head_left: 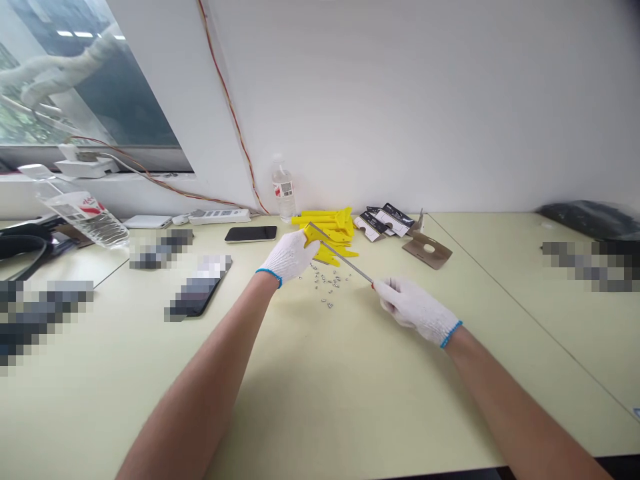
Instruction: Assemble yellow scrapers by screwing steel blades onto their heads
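Note:
My left hand [293, 257], in a white knit glove with a blue cuff, is closed around a yellow plastic part [313, 233]. In the other white glove, my right hand [417, 308] grips what looks like a screwdriver [350, 262]; a bit of red shows at the fingers and the rest of the handle is hidden. Its long grey shaft slants up and left to the yellow part; whether the tip touches a screw cannot be seen. Below the shaft, several small silver screws [330, 283] lie scattered. Behind my left hand is a pile of yellow plastic parts [340, 219].
Black-and-white cards [395, 219] and a brown cardboard piece [430, 252] lie right of the pile. A water bottle [283, 190] stands by the wall. Leftward are phones [251, 234], a power strip [220, 216] and a tilted bottle [87, 210]. A dark bag [593, 219] lies far right.

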The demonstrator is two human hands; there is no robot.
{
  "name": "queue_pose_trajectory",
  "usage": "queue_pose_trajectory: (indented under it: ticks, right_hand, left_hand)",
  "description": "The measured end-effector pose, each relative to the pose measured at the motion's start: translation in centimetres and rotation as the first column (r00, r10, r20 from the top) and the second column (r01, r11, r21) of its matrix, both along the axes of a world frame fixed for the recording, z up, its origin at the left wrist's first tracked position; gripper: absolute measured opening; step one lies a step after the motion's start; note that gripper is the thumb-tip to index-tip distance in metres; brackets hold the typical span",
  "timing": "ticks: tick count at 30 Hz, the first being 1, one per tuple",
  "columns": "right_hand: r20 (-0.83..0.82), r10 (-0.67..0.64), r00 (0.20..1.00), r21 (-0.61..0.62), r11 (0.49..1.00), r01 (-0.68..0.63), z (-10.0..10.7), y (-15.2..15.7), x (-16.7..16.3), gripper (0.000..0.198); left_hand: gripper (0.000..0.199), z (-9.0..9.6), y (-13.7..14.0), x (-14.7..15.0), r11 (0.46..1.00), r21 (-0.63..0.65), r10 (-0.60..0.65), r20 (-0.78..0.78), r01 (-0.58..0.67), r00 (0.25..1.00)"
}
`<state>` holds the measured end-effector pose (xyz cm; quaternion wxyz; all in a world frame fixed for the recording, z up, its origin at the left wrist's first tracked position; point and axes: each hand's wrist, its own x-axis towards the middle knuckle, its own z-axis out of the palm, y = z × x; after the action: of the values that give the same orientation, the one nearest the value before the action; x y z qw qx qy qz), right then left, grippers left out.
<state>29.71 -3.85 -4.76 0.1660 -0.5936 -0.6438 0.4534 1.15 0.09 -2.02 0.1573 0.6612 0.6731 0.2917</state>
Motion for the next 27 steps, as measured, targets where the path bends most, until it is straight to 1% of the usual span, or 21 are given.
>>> queue_pose_trajectory:
  ticks: [1,2,3,5,6,8,9,10,11,13,14,15,16,17,18,20,22,23,24,25,27]
  right_hand:
    - [0.009,-0.003,1.0,0.027,1.0,0.002,0.0,0.1,0.0,0.043]
    - [0.043,-0.024,0.999,0.11,0.994,0.019,-0.2,0.2,0.0,0.042]
    - [0.082,-0.056,0.995,0.224,0.974,0.037,-0.4,0.3,0.0,0.041]
    - [0.144,-0.118,0.982,0.429,0.902,0.045,-0.9,0.4,0.0,0.041]
    - [0.16,-0.142,0.977,0.493,0.869,0.045,-1.1,0.5,-0.1,0.043]
    - [0.187,-0.173,0.967,0.543,0.838,0.045,-1.3,0.4,-0.3,0.049]
    - [0.197,-0.178,0.964,0.543,0.838,0.044,-1.2,0.4,-0.3,0.052]
    - [0.191,-0.165,0.968,0.516,0.855,0.044,-1.1,0.3,-0.3,0.054]
    - [0.165,-0.127,0.978,0.449,0.893,0.04,-0.9,0.2,-0.4,0.056]
    - [0.057,-0.011,0.998,0.198,0.98,-0.001,-0.6,0.0,-0.3,0.057]
    - [-0.008,0.037,0.999,0.066,0.997,-0.037,-0.6,0.0,-0.3,0.055]
    - [-0.047,0.063,0.997,-0.019,0.998,-0.064,-0.5,0.0,-0.2,0.052]
    - [-0.044,0.062,0.997,-0.025,0.998,-0.063,-0.6,0.0,-0.2,0.05]
    - [-0.002,0.033,0.999,0.047,0.998,-0.033,-0.7,0.0,-0.3,0.047]
    - [0.055,-0.019,0.998,0.169,0.986,0.01,-0.9,0.1,-0.3,0.044]
    - [0.153,-0.126,0.98,0.414,0.909,0.052,-1.3,0.2,-0.5,0.044]
    - [0.196,-0.159,0.968,0.53,0.847,0.032,-1.5,0.3,-0.6,0.048]
    - [0.188,-0.147,0.971,0.533,0.846,0.025,-1.5,0.2,-0.6,0.049]
    - [0.157,-0.121,0.98,0.489,0.872,0.029,-1.3,0.2,-0.6,0.05]
    - [0.105,-0.083,0.991,0.402,0.915,0.034,-1.1,0.1,-0.5,0.052]
    - [-0.026,0.008,1.0,0.145,0.989,-0.004,-0.6,-0.1,-0.3,0.055]
  left_hand:
    - [0.026,-0.1,0.1,-0.1,1.0,0.004,-0.002,-0.005,0.002,1.0]
    - [0.027,-0.2,0.2,-0.3,1.0,0.004,-0.005,-0.009,0.005,1.0]
    - [0.026,-0.3,0.3,-0.5,1.0,0.001,-0.009,-0.011,0.009,1.0]
    - [0.024,-0.4,0.5,-0.7,1.0,0.004,-0.016,-0.02,0.016,1.0]
    - [0.023,-0.5,0.5,-0.7,1.0,0.01,-0.022,-0.025,0.023,0.999]
    - [0.024,-0.5,0.6,-0.7,0.999,0.024,-0.024,-0.037,0.025,0.999]
    - [0.024,-0.4,0.6,-0.7,0.999,0.028,-0.021,-0.043,0.023,0.999]
    - [0.024,-0.4,0.6,-0.6,0.999,0.028,-0.016,-0.049,0.017,0.999]
    - [0.024,-0.3,0.6,-0.5,1.0,0.026,-0.009,-0.055,0.011,0.998]
    - [0.024,-0.2,0.5,-0.4,1.0,0.017,-0.001,-0.064,0.002,0.998]
    - [0.024,-0.2,0.5,-0.4,1.0,0.014,0.0,-0.069,0.001,0.998]
    - [0.025,-0.2,0.5,-0.4,1.0,0.01,0.0,-0.074,0.001,0.997]
    - [0.025,-0.2,0.5,-0.4,1.0,0.007,0.0,-0.075,0.001,0.997]
    - [0.026,-0.2,0.4,-0.5,1.0,0.004,-0.002,-0.074,0.002,0.997]
    - [0.026,-0.3,0.4,-0.6,1.0,0.001,-0.007,-0.069,0.007,0.998]
    - [0.025,-0.3,0.4,-0.7,1.0,-0.018,-0.019,-0.05,0.018,0.999]
    - [0.022,-0.3,0.4,-0.7,0.999,-0.038,-0.021,-0.027,0.02,0.999]
    - [0.021,-0.3,0.3,-0.6,0.999,-0.044,-0.019,-0.018,0.018,1.0]
    - [0.02,-0.2,0.3,-0.6,0.999,-0.046,-0.018,-0.012,0.017,1.0]
    - [0.02,-0.2,0.3,-0.5,0.999,-0.044,-0.018,-0.01,0.018,1.0]
    - [0.02,0.0,0.2,-0.4,0.999,-0.036,-0.021,-0.019,0.021,1.0]
